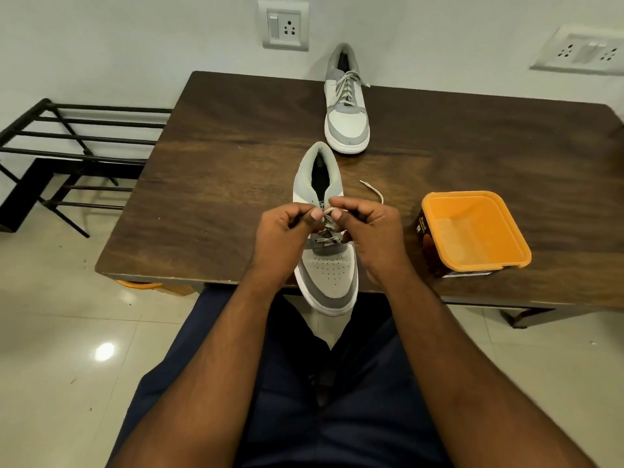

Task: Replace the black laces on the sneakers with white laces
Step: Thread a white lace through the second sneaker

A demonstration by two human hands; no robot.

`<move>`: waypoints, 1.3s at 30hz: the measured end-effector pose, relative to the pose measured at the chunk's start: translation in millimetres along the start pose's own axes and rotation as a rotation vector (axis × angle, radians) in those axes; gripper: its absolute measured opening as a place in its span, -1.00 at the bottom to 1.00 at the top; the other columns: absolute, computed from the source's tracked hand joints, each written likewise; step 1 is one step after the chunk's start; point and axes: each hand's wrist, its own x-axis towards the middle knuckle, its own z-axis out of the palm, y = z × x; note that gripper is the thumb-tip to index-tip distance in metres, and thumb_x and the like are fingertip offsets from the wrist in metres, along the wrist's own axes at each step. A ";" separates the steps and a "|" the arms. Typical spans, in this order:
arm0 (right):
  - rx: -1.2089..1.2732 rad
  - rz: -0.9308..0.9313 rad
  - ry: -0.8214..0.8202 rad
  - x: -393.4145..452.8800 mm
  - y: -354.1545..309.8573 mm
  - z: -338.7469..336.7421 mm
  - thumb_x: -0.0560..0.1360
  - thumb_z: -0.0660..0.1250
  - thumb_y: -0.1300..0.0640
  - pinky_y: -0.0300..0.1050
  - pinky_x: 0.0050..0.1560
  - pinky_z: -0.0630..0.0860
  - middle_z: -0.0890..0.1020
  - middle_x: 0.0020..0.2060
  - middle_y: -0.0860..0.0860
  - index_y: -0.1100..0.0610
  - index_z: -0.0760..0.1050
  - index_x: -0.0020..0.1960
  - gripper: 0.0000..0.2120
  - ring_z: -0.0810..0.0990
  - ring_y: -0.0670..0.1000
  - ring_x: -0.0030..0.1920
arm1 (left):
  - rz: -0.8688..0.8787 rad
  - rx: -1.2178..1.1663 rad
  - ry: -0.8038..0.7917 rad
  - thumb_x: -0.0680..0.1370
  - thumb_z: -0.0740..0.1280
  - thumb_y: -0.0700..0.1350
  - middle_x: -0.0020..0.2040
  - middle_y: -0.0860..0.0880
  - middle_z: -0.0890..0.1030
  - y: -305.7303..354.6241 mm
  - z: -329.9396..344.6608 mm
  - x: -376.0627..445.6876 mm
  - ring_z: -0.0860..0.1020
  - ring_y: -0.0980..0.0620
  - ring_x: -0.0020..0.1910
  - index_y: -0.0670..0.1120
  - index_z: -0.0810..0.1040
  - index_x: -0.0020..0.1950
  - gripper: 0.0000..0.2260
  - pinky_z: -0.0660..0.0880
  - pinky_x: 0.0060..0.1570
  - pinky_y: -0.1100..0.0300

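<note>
1. A grey and white sneaker with a white sole point(326, 265) lay in the middle of the dark brown wooden table point(216, 157). Its toe pointed to the person and hung a little over the near edge of the table.
2. The left hand point(283, 234) was over the left side of this near sneaker. Its fingers were curled, and thumb and forefinger pinched the white lace point(329, 212) at the top of the lacing.
3. The right hand point(368, 231) was over the right side of the shoe. Its fingers were also curled and pinched the same lace, very close to the left hand; the fingertips of both hands almost met.
4. One loose end of the white lace point(373, 190) lay on the table, just to the right of the shoe opening.
5. A second grey and white sneaker with pale laces point(346, 106) stood at the far edge of the table, well apart from the hands, with the heel near the wall.
6. An orange square plastic container with a brown label point(472, 231) stood on the table to the right of the right hand, and was open at the top.
7. A black metal rack point(77, 143) stood on the tiled floor to the left of the table.
</note>
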 end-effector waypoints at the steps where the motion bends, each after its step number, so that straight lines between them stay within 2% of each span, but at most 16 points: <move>1: 0.023 0.023 0.018 1.3 0.0 0.9 0.47 0.41 0.35 -0.33 -0.31 0.50 0.69 -0.24 0.03 0.23 0.61 0.04 -0.84 0.59 -0.18 -0.36 | 0.010 -0.013 -0.016 0.55 0.38 -0.25 -0.20 -0.05 0.70 2.4 1.2 0.0 0.65 0.13 -0.22 -0.17 0.66 -0.04 -0.93 0.57 -0.16 0.29; 3: 0.033 0.051 0.068 5.5 -0.7 1.2 0.44 0.45 0.33 -0.30 -0.34 0.51 0.67 -0.30 0.06 0.27 0.59 -0.03 -0.89 0.59 -0.14 -0.39 | 0.012 -0.053 -0.033 0.51 0.43 -0.25 -0.14 -0.08 0.70 3.0 2.5 2.2 0.67 0.09 -0.16 -0.19 0.65 0.02 -0.89 0.59 -0.12 0.26; 6: 0.049 0.063 0.055 9.6 -2.3 2.3 0.44 0.46 0.30 -0.06 -0.13 0.64 0.70 -0.24 0.12 0.25 0.63 -0.08 -0.93 0.67 0.01 -0.23 | -0.013 -0.111 -0.051 0.49 0.46 -0.25 -0.10 -0.17 0.71 2.6 3.0 7.6 0.69 -0.09 -0.11 -0.21 0.68 0.03 -0.86 0.62 -0.03 0.05; 7: 0.061 0.072 0.040 10.1 -3.3 2.6 0.44 0.45 0.29 -0.02 -0.11 0.64 0.70 -0.23 0.12 0.24 0.64 -0.07 -0.93 0.67 0.04 -0.21 | -0.033 -0.142 -0.054 0.49 0.45 -0.26 -0.13 -0.17 0.71 2.2 3.3 9.1 0.68 -0.10 -0.16 -0.20 0.68 0.01 -0.89 0.62 -0.08 0.04; 9: 0.109 0.130 0.049 14.0 -2.1 2.0 0.48 0.43 0.22 -0.13 -0.22 0.61 0.68 -0.28 0.06 0.22 0.66 -0.04 -0.90 0.63 -0.03 -0.28 | -0.084 -0.171 -0.019 0.51 0.43 -0.27 -0.25 -0.13 0.69 2.1 4.8 13.2 0.61 0.01 -0.35 -0.17 0.69 -0.05 -0.94 0.57 -0.28 0.15; 11: 0.133 0.171 0.139 20.3 1.5 1.3 0.50 0.41 0.14 -0.17 -0.24 0.57 0.63 -0.30 0.03 0.18 0.66 -0.03 -0.87 0.57 -0.08 -0.31 | -0.112 -0.160 0.073 0.51 0.43 -0.27 -0.30 -0.09 0.66 1.3 6.4 17.6 0.53 0.12 -0.44 -0.16 0.68 -0.08 -0.95 0.51 -0.39 0.24; 13: 0.001 0.140 0.238 29.1 10.5 2.1 0.50 0.41 0.14 -0.13 -0.14 0.58 0.65 -0.25 -0.01 0.13 0.65 -0.02 -0.91 0.59 -0.08 -0.27 | -0.134 -0.197 0.165 0.49 0.45 -0.25 -0.25 -0.13 0.68 -1.9 7.6 22.7 0.61 0.06 -0.33 -0.16 0.69 -0.12 -0.97 0.62 -0.22 0.11; 15: -0.208 0.085 0.240 34.9 17.6 6.9 0.45 0.46 0.12 -0.10 -0.15 0.59 0.64 -0.24 -0.05 0.09 0.62 -0.03 -0.88 0.60 -0.10 -0.23 | -0.126 -0.181 0.227 0.47 0.46 -0.26 -0.25 -0.14 0.69 -4.4 10.1 26.2 0.62 -0.02 -0.27 -0.12 0.69 -0.22 -0.91 0.63 -0.12 0.02; 18: -0.432 0.016 0.177 37.9 26.2 15.7 0.40 0.48 -0.01 0.02 -0.15 0.60 0.60 -0.23 -0.01 0.07 0.54 -0.13 -0.80 0.59 -0.01 -0.19 | -0.076 -0.097 0.258 0.47 0.42 -0.30 -0.33 -0.11 0.64 -5.8 16.4 27.4 0.56 0.03 -0.32 -0.08 0.66 -0.29 -0.82 0.57 -0.20 0.12; 20: -0.504 -0.025 0.187 37.0 31.0 18.5 0.42 0.44 -0.07 0.06 -0.16 0.60 0.62 -0.23 -0.04 0.04 0.54 -0.18 -0.81 0.60 -0.03 -0.20 | -0.033 -0.038 0.251 0.48 0.40 -0.30 -0.36 -0.09 0.62 -6.9 18.6 28.1 0.54 0.08 -0.35 -0.06 0.66 -0.29 -0.80 0.55 -0.24 0.17; 25: -0.377 -0.004 0.242 26.8 33.5 17.7 0.53 0.36 0.07 0.03 -0.10 0.62 0.68 -0.25 -0.08 0.07 0.66 -0.09 -0.87 0.65 -0.10 -0.21 | 0.068 0.207 0.180 0.50 0.40 -0.23 -0.42 0.14 0.58 -5.6 23.4 31.5 0.50 0.28 -0.45 -0.07 0.69 -0.20 -0.88 0.42 -0.36 0.44; 28: -0.324 0.034 0.258 26.9 32.8 16.2 0.55 0.32 0.14 0.03 -0.10 0.63 0.68 -0.28 -0.07 0.05 0.66 -0.12 -0.85 0.66 -0.04 -0.20 | 0.116 0.414 0.128 0.51 0.38 -0.18 -0.35 0.13 0.60 -5.9 27.4 33.4 0.53 0.29 -0.40 -0.09 0.69 -0.18 -0.89 0.38 -0.37 0.51; 30: -0.282 0.047 0.267 27.3 32.0 16.5 0.55 0.32 0.18 0.01 -0.12 0.63 0.68 -0.30 -0.05 0.01 0.65 -0.18 -0.81 0.66 -0.01 -0.21 | 0.121 0.474 0.096 0.53 0.36 -0.17 -0.31 0.08 0.63 -6.7 29.5 36.2 0.54 0.26 -0.38 -0.07 0.68 -0.19 -0.87 0.38 -0.37 0.51; 33: -0.236 0.040 0.261 25.9 31.1 15.9 0.55 0.32 0.20 -0.09 -0.19 0.61 0.67 -0.30 -0.05 -0.05 0.61 -0.22 -0.76 0.62 -0.08 -0.25 | 0.125 0.501 0.088 0.54 0.35 -0.16 -0.31 0.07 0.64 -8.4 31.6 39.2 0.56 0.22 -0.36 -0.07 0.68 -0.19 -0.85 0.41 -0.36 0.48; 36: -0.199 0.037 0.236 24.0 29.8 14.0 0.56 0.32 0.20 -0.19 -0.22 0.57 0.67 -0.30 -0.06 -0.06 0.61 -0.22 -0.76 0.62 -0.11 -0.26 | 0.116 0.487 0.056 0.55 0.34 -0.16 -0.32 0.06 0.64 -10.3 32.6 41.1 0.60 0.16 -0.35 -0.07 0.68 -0.18 -0.84 0.54 -0.30 0.31; 39: -0.136 0.085 0.203 25.1 30.3 9.8 0.55 0.34 0.18 -0.18 -0.16 0.59 0.69 -0.25 -0.06 -0.07 0.63 -0.19 -0.78 0.66 -0.10 -0.20 | 0.115 0.523 0.025 0.56 0.32 -0.16 -0.31 0.06 0.64 -11.3 32.5 43.8 0.60 0.15 -0.34 -0.07 0.69 -0.16 -0.83 0.58 -0.28 0.25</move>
